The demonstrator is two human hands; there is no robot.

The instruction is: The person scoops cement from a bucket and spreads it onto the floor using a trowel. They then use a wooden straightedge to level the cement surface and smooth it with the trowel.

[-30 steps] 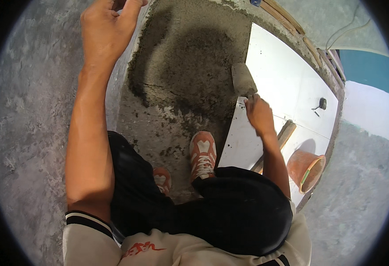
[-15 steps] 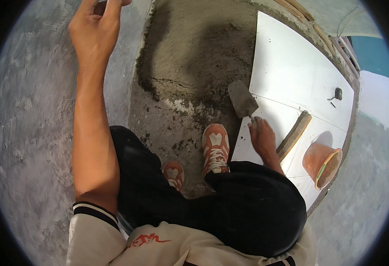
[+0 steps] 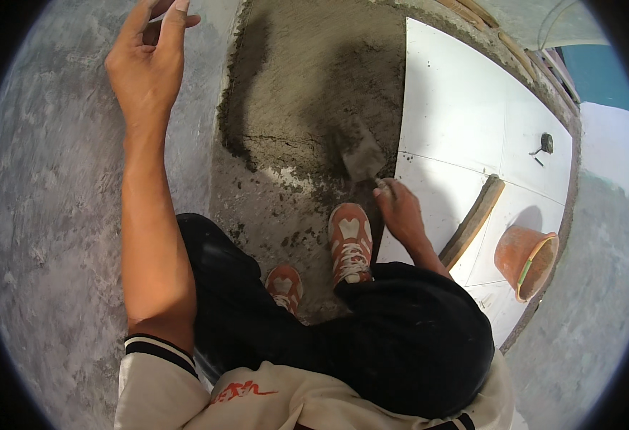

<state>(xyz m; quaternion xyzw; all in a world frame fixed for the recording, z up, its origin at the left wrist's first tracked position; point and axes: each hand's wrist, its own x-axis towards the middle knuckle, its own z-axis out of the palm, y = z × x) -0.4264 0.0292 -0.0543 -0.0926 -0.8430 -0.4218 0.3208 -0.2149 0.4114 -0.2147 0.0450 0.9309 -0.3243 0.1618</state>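
My right hand (image 3: 402, 213) is closed round the handle of a trowel (image 3: 363, 156). The trowel's grey blade lies over the near right edge of a bed of damp mortar (image 3: 286, 79), beside the white tiles (image 3: 465, 107). Up at the far left, my left hand (image 3: 146, 68) is raised in front of the grey plastered surface (image 3: 49, 186). Its fingers are loosely bent and apart, with nothing seen in them; the upper picture edge cuts off part of the fingers.
On the tiles lie a wooden batten (image 3: 475, 221), a reddish bucket (image 3: 522, 259) tipped on its side and a small black tool (image 3: 546, 143). Wood strips (image 3: 519, 54) run along the far right edge. My shoes (image 3: 350, 240) stand on rough floor with mortar crumbs.
My right hand has moved the trowel left, from the tile edge onto the mortar's border. My left hand has shifted slightly left, its fingers spread a bit more.
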